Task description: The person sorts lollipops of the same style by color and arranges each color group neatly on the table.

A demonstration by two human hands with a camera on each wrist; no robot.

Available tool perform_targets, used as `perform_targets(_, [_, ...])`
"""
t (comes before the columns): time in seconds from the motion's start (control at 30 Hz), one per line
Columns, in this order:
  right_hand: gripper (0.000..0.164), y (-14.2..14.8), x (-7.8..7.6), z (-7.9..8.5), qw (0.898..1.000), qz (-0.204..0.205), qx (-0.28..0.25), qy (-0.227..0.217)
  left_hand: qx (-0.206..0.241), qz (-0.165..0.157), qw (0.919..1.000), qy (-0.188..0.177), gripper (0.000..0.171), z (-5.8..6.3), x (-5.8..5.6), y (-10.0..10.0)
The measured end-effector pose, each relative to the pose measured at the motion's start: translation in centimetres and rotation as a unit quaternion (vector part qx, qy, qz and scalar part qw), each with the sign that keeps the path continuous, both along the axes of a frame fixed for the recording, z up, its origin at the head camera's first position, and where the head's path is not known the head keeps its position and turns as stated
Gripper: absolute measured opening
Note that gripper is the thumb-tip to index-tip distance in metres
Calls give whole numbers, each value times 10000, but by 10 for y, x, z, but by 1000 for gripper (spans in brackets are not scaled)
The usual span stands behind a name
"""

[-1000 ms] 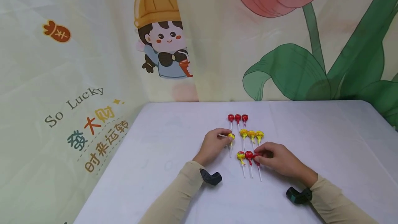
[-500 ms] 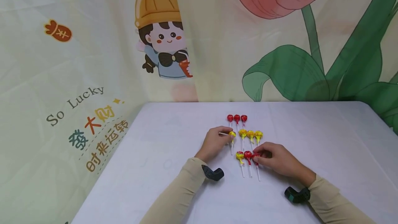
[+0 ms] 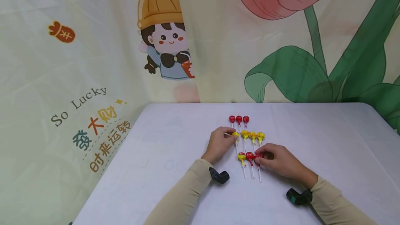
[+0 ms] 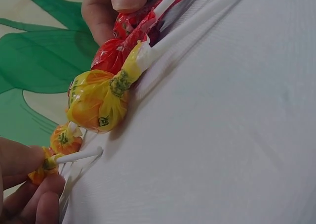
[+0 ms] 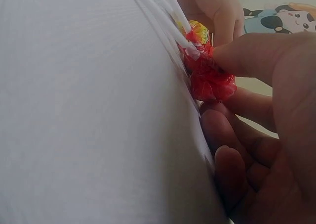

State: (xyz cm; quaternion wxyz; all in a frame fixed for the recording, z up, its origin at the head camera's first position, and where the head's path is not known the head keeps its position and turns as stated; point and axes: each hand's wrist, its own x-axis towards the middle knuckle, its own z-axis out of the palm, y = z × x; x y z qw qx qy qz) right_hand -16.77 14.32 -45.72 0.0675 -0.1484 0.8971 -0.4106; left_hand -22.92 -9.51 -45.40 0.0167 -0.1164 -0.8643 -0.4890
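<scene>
In the head view my left hand (image 3: 220,143) pinches a yellow lollipop (image 3: 235,134) by its wrapped head, at the left end of the middle row. A short white stick (image 3: 229,134) also shows against that hand's fingers. The left wrist view shows the pinched yellow lollipop (image 4: 45,170) with its stick toward the table. My right hand (image 3: 282,160) grips the red lollipop (image 3: 258,159) at the right end of the front row, thumb and fingers around its head. Beside it lie another red lollipop (image 3: 250,156) and a yellow-and-red one (image 3: 241,156).
Three yellow lollipops, one of them the middle yellow lollipop (image 3: 252,135), continue the middle row. Behind them, three red lollipops, including the centre red lollipop (image 3: 239,119), form the back row. A white-covered table (image 3: 150,155) meets a printed backdrop (image 3: 215,44).
My left hand has shifted slightly right, bringing its yellow lollipop closer to the other yellow ones. The right hand keeps its grip on the red lollipop in nearly the same place.
</scene>
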Motion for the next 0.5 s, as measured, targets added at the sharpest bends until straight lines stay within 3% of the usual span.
perform_targets(0.5, [24, 4, -1, -2, 9999, 67, 4, 87, -377, 374, 9983, 243, 24, 4, -4, 17])
